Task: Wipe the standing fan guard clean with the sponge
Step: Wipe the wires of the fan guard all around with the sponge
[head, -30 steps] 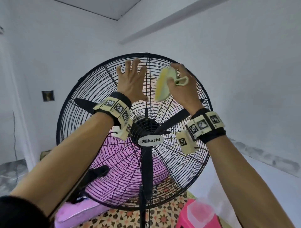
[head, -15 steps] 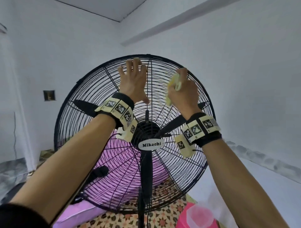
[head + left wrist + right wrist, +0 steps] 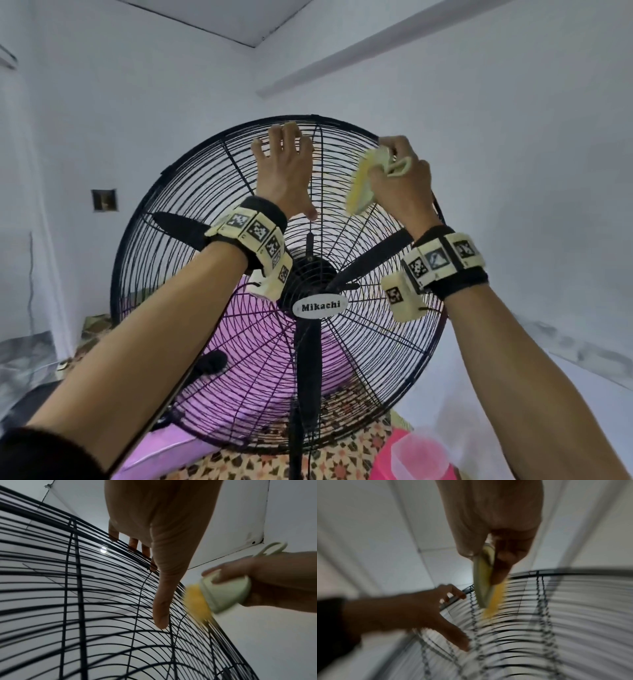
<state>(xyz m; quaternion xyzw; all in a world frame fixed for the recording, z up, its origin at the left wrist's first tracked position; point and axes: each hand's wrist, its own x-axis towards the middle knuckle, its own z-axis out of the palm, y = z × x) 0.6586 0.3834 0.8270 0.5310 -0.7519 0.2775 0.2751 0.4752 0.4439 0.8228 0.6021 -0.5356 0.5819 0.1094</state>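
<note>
Guard: fan guard (image 3: 212,342) of the standing fan stood upright in front of the person, black wire rings and spokes, tilted a little back.
Sponge: sponge (image 3: 361,185), yellow with a pale green holder and loop, was at the upper right part of the guard, yellow side against the wires near the rim; it was blurred in both wrist views, so I judged it was in motion.
Right hand: right hand (image 3: 399,181) grasped the sponge holder, fingers and thumb curled round it.
Left hand: left hand (image 3: 286,171) was released, fingers straight and spread, fingertips at the top rim of the guard, thumb (image 3: 163,609) on the wires; it seemed to steady the fan.
Progress: wiping was under way at the top; whether the wires there were already clean could not be told. The lower half and the left side probably remained to do.
Around: label Mikachi (image 3: 320,306) at the hub, pink container (image 3: 416,455) on the floor, white walls.
</note>
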